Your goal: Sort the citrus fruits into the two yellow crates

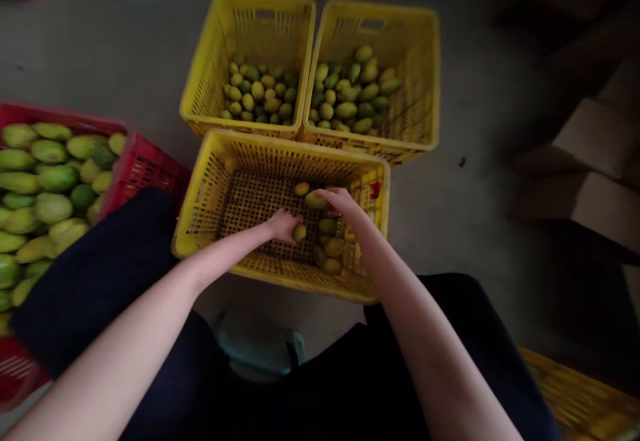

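Both my hands reach down into the near yellow crate (200, 221), which has slatted walls and a perforated floor. My left hand (284, 225) is closed around a small yellow-green mango (299, 232) low over the crate's middle. To its right, my right hand (338, 199) grips a larger green mango (315, 200) from its right end. Just beyond lies a small yellow mango (301, 189) on the crate floor. Several more mangoes (333, 247) rest together along the right side, below my right hand. My fingers are partly hidden behind the hands and fruit.
Two yellow crates (200, 71) (433, 81), each partly filled with mangoes, stand against the far side. At left is a red crate (150, 161) heaped with larger green mangoes (53, 207). Cardboard boxes (595, 134) stand at right. Another yellow crate (580, 387) shows at lower right.
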Action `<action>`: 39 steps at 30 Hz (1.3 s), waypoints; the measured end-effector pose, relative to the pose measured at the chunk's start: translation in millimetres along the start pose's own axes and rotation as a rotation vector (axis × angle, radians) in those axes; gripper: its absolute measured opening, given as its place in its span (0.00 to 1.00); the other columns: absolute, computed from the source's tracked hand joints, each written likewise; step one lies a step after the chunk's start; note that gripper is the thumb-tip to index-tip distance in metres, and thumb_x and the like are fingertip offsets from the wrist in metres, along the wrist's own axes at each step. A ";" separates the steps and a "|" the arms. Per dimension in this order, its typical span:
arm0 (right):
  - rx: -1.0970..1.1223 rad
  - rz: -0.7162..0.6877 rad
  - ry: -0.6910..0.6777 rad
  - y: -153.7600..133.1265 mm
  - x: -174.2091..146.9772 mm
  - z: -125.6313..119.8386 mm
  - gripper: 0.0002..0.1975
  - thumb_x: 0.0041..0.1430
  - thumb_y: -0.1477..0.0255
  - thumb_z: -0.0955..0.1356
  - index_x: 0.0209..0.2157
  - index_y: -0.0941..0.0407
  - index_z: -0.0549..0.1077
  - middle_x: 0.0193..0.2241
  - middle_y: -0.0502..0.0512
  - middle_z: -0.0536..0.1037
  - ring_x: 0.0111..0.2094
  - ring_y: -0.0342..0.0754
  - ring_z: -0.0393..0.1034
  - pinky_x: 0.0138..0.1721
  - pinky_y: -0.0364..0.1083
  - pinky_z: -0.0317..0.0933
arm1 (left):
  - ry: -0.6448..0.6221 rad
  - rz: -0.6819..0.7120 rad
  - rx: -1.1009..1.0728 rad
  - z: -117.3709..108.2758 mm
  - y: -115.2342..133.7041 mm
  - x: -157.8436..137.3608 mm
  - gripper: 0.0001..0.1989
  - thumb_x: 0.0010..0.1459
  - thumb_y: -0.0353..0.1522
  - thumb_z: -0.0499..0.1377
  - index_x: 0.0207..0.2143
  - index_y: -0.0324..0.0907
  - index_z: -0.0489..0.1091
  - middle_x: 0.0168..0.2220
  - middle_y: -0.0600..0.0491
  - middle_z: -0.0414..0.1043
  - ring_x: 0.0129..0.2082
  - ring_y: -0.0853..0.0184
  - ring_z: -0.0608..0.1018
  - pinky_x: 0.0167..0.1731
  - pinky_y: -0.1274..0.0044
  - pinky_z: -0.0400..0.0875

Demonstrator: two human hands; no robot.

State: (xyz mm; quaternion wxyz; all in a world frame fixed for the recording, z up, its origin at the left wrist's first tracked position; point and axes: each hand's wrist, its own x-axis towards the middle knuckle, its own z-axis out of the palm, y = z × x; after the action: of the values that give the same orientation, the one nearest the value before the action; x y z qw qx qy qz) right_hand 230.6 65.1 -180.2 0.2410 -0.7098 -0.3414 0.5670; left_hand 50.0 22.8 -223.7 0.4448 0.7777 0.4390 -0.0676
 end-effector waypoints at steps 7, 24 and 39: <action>0.252 -0.218 -0.017 -87.9 -107.3 -13.4 0.03 0.43 0.73 0.70 0.25 0.56 0.73 0.19 0.48 0.73 0.20 0.42 0.65 0.18 0.40 0.61 | 0.560 -0.008 -0.606 -138.9 51.0 -90.3 0.28 0.36 0.32 0.71 0.42 0.40 0.67 0.44 0.47 0.73 0.45 0.60 0.74 0.48 0.69 0.67; 0.402 -0.943 0.120 -95.0 -195.2 27.0 0.25 0.39 0.74 0.77 0.41 0.49 0.69 0.40 0.50 0.76 0.43 0.50 0.72 0.46 0.49 0.67 | 0.739 0.412 -1.016 -139.9 102.4 -168.5 0.32 0.39 0.35 0.72 0.49 0.42 0.70 0.47 0.46 0.75 0.47 0.57 0.76 0.48 0.70 0.71; -0.213 -1.461 0.774 -71.9 -208.8 31.2 0.23 0.54 0.77 0.70 0.52 0.49 0.69 0.44 0.56 0.75 0.45 0.52 0.72 0.46 0.53 0.71 | 0.966 0.702 -0.532 -132.9 109.4 -177.6 0.23 0.48 0.37 0.69 0.47 0.47 0.71 0.50 0.48 0.70 0.52 0.59 0.73 0.47 0.68 0.73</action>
State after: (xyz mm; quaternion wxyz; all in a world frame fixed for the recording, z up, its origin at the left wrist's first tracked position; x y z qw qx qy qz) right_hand 159.3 -47.7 -1.5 0.5802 -0.4732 -0.6609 -0.0515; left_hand -14.2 -11.9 12.6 0.3704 0.6811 0.3113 0.5495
